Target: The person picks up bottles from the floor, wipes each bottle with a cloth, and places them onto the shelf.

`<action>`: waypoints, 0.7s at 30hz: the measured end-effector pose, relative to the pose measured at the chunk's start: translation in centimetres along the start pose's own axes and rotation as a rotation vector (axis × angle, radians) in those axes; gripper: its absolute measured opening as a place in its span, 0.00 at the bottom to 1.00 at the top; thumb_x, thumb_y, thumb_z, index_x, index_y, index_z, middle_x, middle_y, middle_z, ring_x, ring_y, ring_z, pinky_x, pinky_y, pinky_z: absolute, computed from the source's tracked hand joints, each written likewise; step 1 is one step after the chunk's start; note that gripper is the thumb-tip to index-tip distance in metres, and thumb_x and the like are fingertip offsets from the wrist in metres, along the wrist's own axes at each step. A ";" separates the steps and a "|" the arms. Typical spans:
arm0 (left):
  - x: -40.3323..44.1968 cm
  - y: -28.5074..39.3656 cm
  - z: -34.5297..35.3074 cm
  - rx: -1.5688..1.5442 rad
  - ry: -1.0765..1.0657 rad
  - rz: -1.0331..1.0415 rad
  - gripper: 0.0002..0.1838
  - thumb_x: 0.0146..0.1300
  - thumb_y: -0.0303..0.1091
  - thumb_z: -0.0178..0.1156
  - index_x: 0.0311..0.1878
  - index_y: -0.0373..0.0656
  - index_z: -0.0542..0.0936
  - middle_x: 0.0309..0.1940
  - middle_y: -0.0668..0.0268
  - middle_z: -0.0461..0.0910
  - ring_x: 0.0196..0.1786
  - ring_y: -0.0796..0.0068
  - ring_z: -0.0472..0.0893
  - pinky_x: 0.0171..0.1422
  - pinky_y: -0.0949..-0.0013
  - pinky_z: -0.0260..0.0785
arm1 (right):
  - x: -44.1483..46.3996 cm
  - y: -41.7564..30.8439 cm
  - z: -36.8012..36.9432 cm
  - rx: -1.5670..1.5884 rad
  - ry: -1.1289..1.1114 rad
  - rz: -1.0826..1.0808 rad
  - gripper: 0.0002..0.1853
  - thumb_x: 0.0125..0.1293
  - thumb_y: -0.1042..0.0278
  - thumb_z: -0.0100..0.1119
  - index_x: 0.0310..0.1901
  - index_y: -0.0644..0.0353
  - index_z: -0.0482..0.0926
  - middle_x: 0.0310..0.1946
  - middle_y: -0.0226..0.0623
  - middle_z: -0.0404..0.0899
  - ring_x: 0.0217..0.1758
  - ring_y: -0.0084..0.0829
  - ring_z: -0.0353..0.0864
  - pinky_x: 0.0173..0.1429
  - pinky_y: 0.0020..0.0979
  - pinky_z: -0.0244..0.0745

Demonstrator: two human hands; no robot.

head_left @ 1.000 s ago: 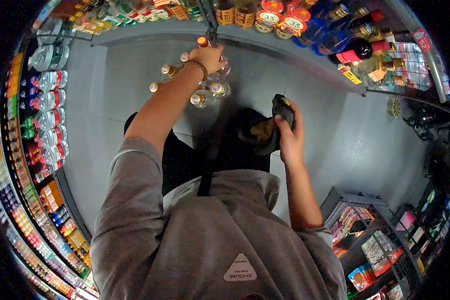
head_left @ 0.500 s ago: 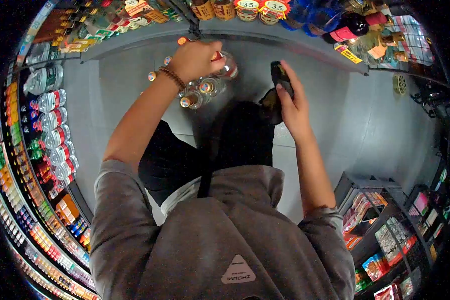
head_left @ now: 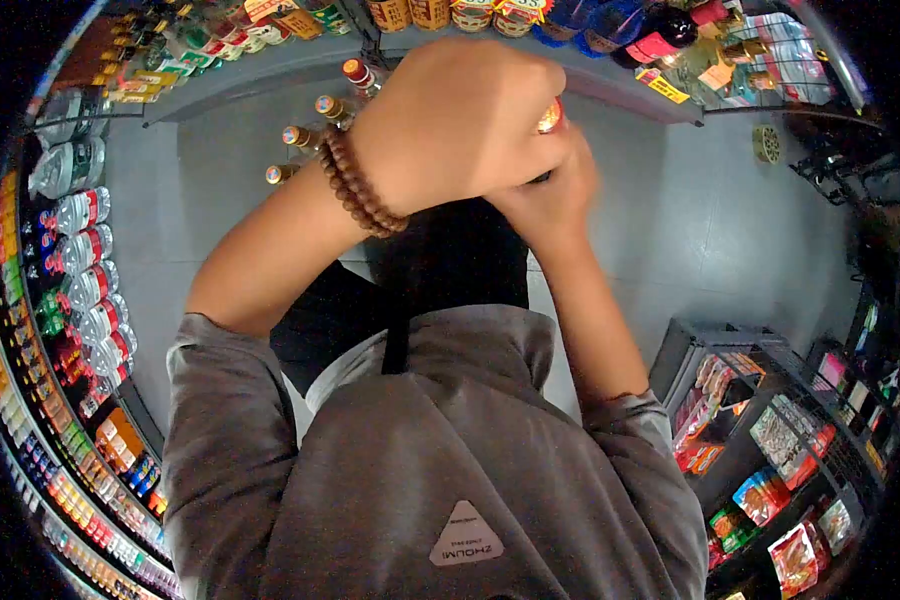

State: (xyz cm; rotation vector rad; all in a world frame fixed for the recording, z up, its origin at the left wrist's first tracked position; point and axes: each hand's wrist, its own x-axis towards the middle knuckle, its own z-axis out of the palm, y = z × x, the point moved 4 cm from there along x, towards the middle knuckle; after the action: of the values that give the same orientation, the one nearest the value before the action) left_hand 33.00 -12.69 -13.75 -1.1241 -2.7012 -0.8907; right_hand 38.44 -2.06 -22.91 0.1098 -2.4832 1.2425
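Note:
My left hand, with a brown bead bracelet at the wrist, is raised close to the camera in a closed fist. From the fist shows the red-and-gold cap of a bottle; its body is hidden. My right hand is against the underside of the left, fingers curled and mostly covered. A sliver of something dark shows between the hands. Several clear bottles stand on the floor beyond my left wrist, among them one with a red cap and one with a gold cap.
Shelves of drinks curve along the left, with large water bottles at their edge. Ahead, a grey shelf edge carries liquor bottles. Bagged snacks fill a wire rack at the lower right. A round yellowish drain lies on the right.
My left hand has come up and to the right, lifting a bottle from the group on the floor. My right hand, earlier apart with a dark item, has moved in against it.

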 end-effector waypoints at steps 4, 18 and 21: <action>-0.6 0.6 -1.5 0.030 -0.063 0.000 0.19 0.50 0.49 0.63 0.33 0.41 0.77 0.18 0.57 0.74 0.23 0.57 0.77 0.27 0.60 0.66 | -0.5 -1.4 -1.1 0.057 0.027 -0.098 0.37 0.32 0.60 0.76 0.49 0.62 0.74 0.43 0.43 0.79 0.46 0.43 0.78 0.53 0.38 0.71; -13.0 0.7 7.2 -1.778 -0.615 -0.034 0.46 0.37 0.41 0.78 0.59 0.34 0.66 0.49 0.66 0.75 0.52 0.77 0.74 0.58 0.68 0.67 | -0.6 -7.9 -6.0 0.699 -0.622 -0.136 0.50 0.28 0.63 0.81 0.57 0.72 0.66 0.46 0.53 0.76 0.49 0.43 0.78 0.54 0.41 0.73; -13.9 1.7 6.4 -1.796 -0.369 -0.110 0.43 0.40 0.39 0.76 0.59 0.35 0.66 0.48 0.67 0.75 0.51 0.77 0.74 0.58 0.68 0.67 | -1.4 -7.4 -5.4 0.826 -0.588 -0.031 0.52 0.30 0.58 0.80 0.59 0.71 0.64 0.48 0.49 0.75 0.51 0.41 0.77 0.56 0.41 0.71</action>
State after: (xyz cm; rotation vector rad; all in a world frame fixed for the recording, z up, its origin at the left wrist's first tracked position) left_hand 45.11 -16.93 -22.21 -1.1411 -1.4664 -3.5386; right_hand 42.94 -2.44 -14.87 0.8135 -2.1629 2.4109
